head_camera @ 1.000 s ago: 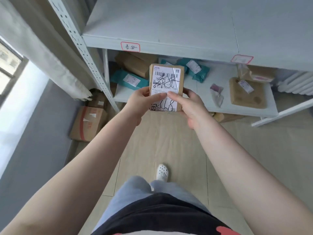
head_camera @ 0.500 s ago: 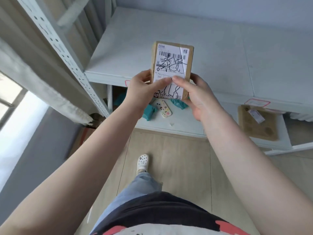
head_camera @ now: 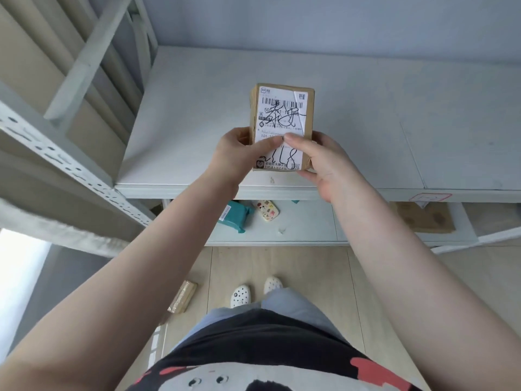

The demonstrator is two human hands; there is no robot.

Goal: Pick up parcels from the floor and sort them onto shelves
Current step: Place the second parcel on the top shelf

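Parcel (head_camera: 282,122) sits between left hand (head_camera: 236,153) and right hand (head_camera: 321,162), both gripping its lower sides.

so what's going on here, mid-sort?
A person holds a small cardboard parcel in both hands, left hand and right hand gripping its lower half, label facing up. It is over the bare upper shelf, and whether it touches the shelf can't be told. The shelf below holds a teal parcel, and another brown parcel lies on the floor.

Head-worn camera looks steeply down, close over the shelf (head_camera: 352,108).
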